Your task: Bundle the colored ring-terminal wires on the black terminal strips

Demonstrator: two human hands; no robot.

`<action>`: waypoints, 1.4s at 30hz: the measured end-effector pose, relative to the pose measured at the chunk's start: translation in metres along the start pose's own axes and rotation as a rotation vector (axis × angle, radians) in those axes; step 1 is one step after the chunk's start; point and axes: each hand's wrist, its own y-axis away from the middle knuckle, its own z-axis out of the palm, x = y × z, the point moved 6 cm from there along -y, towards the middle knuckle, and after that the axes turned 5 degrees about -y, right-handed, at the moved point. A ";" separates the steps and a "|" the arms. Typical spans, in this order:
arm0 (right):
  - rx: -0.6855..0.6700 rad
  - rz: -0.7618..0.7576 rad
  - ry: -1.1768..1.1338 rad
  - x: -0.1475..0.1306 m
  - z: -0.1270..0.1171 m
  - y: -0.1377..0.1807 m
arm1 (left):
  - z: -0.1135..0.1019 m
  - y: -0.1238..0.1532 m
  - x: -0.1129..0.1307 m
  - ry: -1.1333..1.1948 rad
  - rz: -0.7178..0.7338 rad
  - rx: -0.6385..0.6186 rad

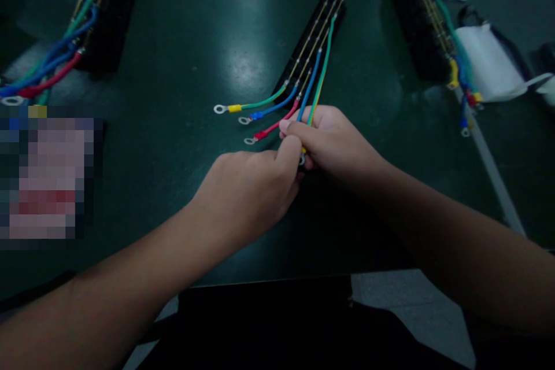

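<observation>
A long black terminal block with brass-coloured strips lies at an angle on the green table. From its near end, a green wire, a blue wire and a red wire fan out leftward, each tipped with a ring terminal. Closed on another blue wire and a green-yellow wire is my right hand, pinching them below the block. My left hand is curled shut at the lower ends of these wires, touching my right fingers. One ring terminal peeks out between the hands; the other end is hidden.
Similar wired black blocks stand at the left and the right. A blurred-out rectangular item lies at left. White bags rest at right. A pale line crosses the table, whose front edge is near my body.
</observation>
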 end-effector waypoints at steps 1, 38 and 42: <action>-0.001 -0.005 0.003 0.000 0.000 0.000 | 0.000 0.000 0.000 -0.004 0.002 -0.006; -0.008 -0.016 0.021 -0.001 -0.001 0.000 | 0.001 0.000 -0.007 0.027 -0.081 0.013; -0.011 -0.031 0.015 -0.001 -0.001 0.000 | -0.002 0.000 -0.008 0.037 -0.100 0.040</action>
